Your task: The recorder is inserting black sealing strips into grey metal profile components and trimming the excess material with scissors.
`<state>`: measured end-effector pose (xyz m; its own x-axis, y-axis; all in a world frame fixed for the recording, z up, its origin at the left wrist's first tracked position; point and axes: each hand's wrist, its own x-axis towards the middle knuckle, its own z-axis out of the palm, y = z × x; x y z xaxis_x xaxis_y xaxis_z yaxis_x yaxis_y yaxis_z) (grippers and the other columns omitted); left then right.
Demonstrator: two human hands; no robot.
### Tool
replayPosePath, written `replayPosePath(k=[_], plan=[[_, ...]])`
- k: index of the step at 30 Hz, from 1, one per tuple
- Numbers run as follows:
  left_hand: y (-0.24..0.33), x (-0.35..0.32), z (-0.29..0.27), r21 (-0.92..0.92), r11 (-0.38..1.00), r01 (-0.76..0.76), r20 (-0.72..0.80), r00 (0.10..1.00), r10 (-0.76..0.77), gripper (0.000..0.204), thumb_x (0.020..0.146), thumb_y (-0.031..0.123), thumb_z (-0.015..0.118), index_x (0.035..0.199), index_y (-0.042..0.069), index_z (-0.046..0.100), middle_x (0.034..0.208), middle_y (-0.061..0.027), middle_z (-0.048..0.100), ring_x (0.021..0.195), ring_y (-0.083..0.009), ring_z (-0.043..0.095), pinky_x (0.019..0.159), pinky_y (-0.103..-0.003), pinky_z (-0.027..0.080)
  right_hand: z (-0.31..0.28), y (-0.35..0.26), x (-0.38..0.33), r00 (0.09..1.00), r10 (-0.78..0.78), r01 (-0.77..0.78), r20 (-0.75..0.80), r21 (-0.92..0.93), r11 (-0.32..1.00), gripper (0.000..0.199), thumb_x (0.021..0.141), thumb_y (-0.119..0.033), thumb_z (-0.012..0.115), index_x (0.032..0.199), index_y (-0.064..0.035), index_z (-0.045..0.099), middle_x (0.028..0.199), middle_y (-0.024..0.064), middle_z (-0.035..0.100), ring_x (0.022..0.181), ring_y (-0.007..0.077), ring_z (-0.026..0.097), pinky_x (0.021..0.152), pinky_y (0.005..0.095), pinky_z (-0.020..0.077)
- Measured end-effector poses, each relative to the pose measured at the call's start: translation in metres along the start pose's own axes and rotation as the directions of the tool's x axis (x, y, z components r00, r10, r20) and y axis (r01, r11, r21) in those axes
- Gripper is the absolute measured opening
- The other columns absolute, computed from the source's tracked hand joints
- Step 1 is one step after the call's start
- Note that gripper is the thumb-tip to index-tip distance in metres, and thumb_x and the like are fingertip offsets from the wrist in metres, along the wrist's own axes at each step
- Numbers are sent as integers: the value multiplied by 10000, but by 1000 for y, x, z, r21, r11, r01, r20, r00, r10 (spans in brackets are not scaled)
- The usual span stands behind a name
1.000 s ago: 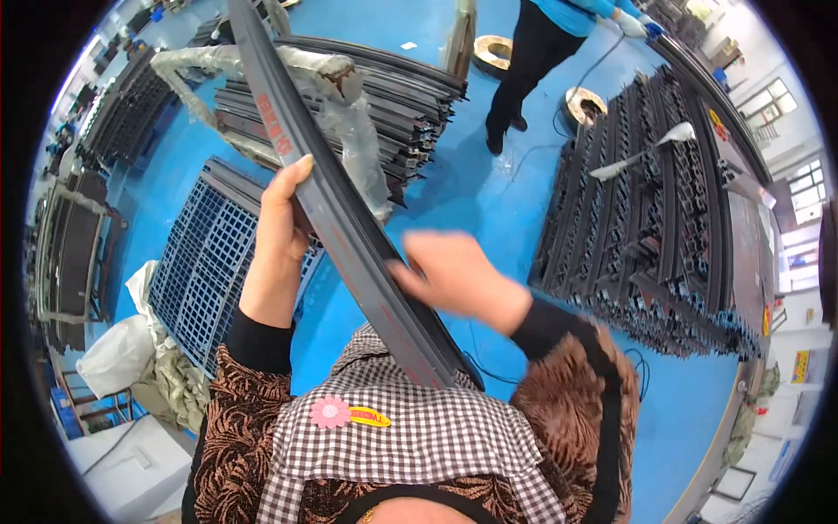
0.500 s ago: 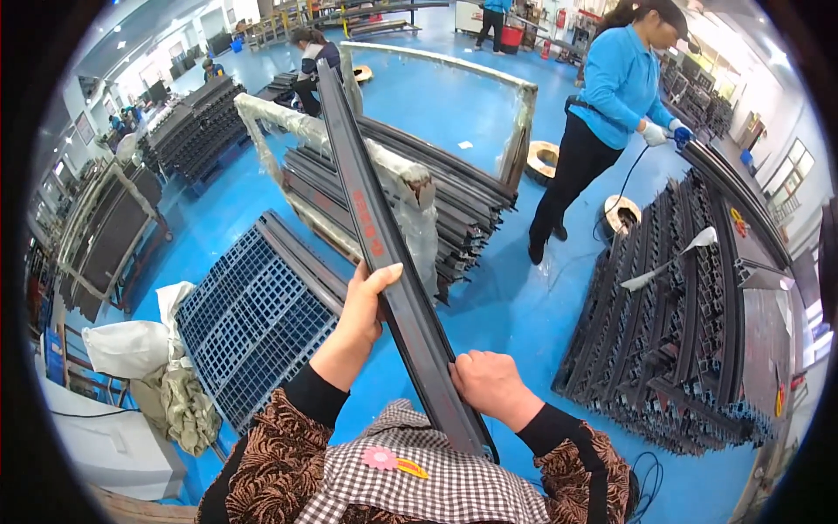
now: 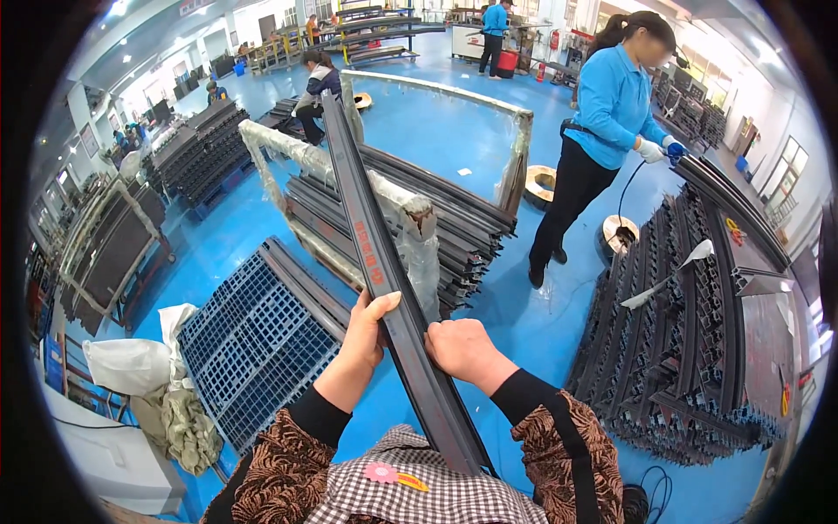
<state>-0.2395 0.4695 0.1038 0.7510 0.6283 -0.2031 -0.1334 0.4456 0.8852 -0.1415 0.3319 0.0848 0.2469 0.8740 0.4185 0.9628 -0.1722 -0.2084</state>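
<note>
A long dark grey metal profile [image 3: 397,327] slants across the middle, its far end up and to the left, its near end at my checkered apron. Red printing marks its upper face. My left hand [image 3: 360,336] is wrapped round its left edge, thumb lying on top. At the right edge my right hand [image 3: 467,351] is closed in a fist against the profile; its fingertips are hidden, and a dark strip runs along that edge below it. Beyond the profile stands a rack with film-wrapped posts [image 3: 419,223], holding a pile of similar dark profiles [image 3: 463,253].
Left of me, a blue grid pallet [image 3: 253,341] carries a few profiles beside white sacks [image 3: 131,365]. A tall stack of profiles [image 3: 672,349] stands on the right. Behind it a person in blue [image 3: 611,96] wears gloves and holds a cable. Another person [image 3: 316,87] crouches farther back.
My right hand has slid up along the profile's right edge, farther from my body. My left hand stays on the profile. The view has tilted slightly upward.
</note>
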Motion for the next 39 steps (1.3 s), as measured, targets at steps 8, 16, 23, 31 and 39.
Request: replayPosePath(k=[8,16,23,31,39], plan=[[1,-1,1,-3,1000,15,-8,1000,-15,478,788,250,582,1206,36,491,941,-95,579,786,-169,562,682,-279,446,9,10,25,999,-5,4,-44,-14,1000,229,827,-220,518,661,-61,526,610,141,608,548,346,580,497,406,444],[-1,2,-5,-59,998,14,24,1000,-13,470,774,195,603,1196,28,479,1019,-120,568,871,-208,549,766,-315,439,25,19,59,999,24,-25,-28,-53,998,243,794,-230,515,663,-35,578,594,141,618,579,351,613,523,414,465],[-3,0,-1,-52,998,20,32,999,-19,496,775,203,603,1215,23,462,1018,-129,569,878,-211,553,770,-322,448,24,26,69,994,90,-90,57,1,996,296,836,-281,504,742,-10,572,670,168,634,597,370,607,535,419,466],[-8,0,9,-46,998,38,-20,999,-39,438,806,274,589,1162,33,503,966,-95,590,796,-177,575,708,-275,456,-41,-15,-27,705,302,-709,642,624,328,704,812,-413,622,1302,30,377,1067,208,590,880,276,616,746,346,478],[17,115,-33,-267,959,100,144,988,-63,294,800,254,607,1005,45,588,950,-114,618,853,-215,597,757,-375,472,-2,-3,-87,673,438,-722,596,401,564,802,729,-383,696,1320,6,318,1097,203,576,929,309,611,789,365,471]])
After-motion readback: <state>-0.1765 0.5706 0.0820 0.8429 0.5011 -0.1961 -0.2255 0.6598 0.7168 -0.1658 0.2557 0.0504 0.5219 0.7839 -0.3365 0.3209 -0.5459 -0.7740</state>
